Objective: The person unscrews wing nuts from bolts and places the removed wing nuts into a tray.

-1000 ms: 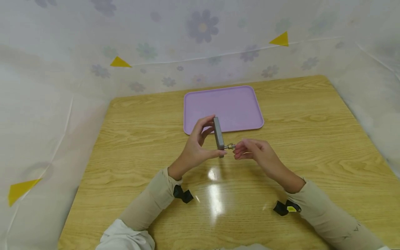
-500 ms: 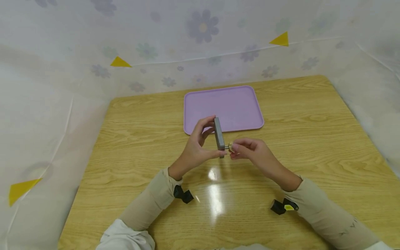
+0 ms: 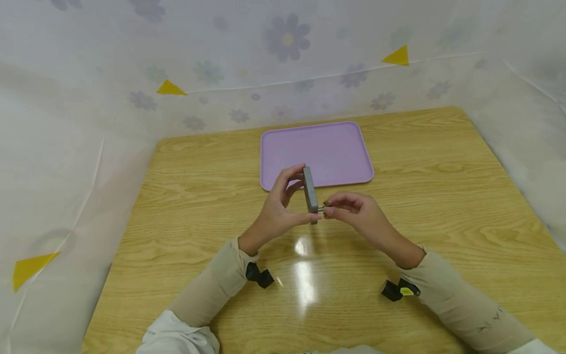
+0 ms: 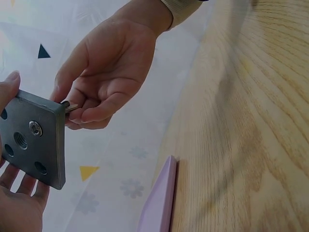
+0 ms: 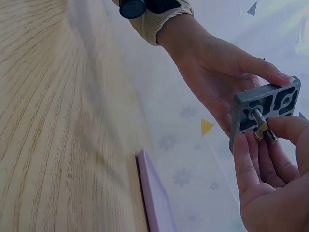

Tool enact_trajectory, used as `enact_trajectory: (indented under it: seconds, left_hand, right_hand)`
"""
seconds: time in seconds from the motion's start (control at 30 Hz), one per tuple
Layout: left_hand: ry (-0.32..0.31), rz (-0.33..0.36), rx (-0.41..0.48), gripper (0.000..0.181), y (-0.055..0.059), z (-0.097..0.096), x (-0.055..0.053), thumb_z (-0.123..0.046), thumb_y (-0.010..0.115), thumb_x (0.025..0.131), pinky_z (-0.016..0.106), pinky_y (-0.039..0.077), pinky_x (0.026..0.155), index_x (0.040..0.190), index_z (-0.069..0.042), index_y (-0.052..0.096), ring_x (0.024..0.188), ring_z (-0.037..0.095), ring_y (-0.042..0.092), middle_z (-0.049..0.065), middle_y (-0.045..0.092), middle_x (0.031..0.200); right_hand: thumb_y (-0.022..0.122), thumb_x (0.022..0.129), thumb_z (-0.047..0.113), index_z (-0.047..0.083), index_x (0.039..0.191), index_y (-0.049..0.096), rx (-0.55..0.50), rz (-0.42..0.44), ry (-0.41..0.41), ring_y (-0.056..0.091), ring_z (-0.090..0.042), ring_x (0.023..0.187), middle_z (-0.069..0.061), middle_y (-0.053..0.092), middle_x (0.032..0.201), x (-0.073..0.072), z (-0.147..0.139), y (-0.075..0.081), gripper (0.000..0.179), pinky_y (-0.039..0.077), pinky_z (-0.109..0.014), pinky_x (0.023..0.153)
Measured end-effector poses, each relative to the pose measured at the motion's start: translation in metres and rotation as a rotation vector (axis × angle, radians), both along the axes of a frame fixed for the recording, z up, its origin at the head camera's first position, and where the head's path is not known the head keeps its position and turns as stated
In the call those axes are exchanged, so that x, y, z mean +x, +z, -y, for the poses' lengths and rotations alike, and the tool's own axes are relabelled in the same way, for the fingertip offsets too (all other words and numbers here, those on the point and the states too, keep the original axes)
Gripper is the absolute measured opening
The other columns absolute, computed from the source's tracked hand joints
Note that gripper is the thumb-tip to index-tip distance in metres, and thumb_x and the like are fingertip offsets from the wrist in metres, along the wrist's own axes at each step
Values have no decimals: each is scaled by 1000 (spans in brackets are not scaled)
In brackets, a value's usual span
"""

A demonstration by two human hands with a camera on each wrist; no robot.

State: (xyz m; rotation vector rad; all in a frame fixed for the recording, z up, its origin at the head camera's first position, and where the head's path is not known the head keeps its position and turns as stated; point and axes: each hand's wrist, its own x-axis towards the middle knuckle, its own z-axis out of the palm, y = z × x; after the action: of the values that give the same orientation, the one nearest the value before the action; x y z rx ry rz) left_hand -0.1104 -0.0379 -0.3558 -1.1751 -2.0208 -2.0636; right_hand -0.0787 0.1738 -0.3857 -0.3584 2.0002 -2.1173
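My left hand holds a grey square plate on edge above the table, thumb at the lower edge and fingertips at the upper. The left wrist view shows its flat face with several round holes and a bolt head seated in one. From the ribbed back, in the right wrist view, the threaded bolt sticks out with a brass-coloured wing nut partway along it. My right hand pinches the wing nut between thumb and fingers, mostly hiding it in the head view.
A purple tray lies on the wood-grain table behind the hands. White flowered sheeting with yellow triangles surrounds the table at the back and sides.
My right hand has moved slightly left toward the plate, and its fingers have closed and turned on the wing nut, which showed uncovered a second ago. The left hand and plate have barely moved.
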Motion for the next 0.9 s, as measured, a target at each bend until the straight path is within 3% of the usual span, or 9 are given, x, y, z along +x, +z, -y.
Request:
enact_trajectory:
  seconds: [0.27,0.57,0.77,0.9]
  left_hand:
    - [-6,-10,6,94,1,0,0,21,77,58,48,37,102,136,13,25,116,25,39,26,34,131]
    - [-4,-13,-1,94,1,1,0,20,78,58,49,38,100,136,13,25,115,26,39,26,34,130]
    - [-11,-34,8,96,2,1,-1,23,77,57,50,38,100,137,11,25,115,30,39,30,33,129]
    - [-4,-41,11,97,2,1,-1,22,78,56,50,39,99,137,11,26,114,28,39,27,34,129]
  right_hand:
    - [64,86,1,-5,103,62,4,-140,35,61,-21,98,-14,60,106,-1,-1,-1,18,54,-32,82]
    - [63,83,-9,-3,103,64,54,-352,58,57,-22,104,-16,60,108,-2,-4,-7,21,47,-33,94]
    - [58,90,-1,-5,114,59,42,-264,28,56,-23,110,-16,59,116,2,-12,0,24,46,-32,95]
    - [52,96,12,-7,108,61,73,-175,-53,62,-22,98,-19,63,107,0,-16,1,24,52,-31,86]
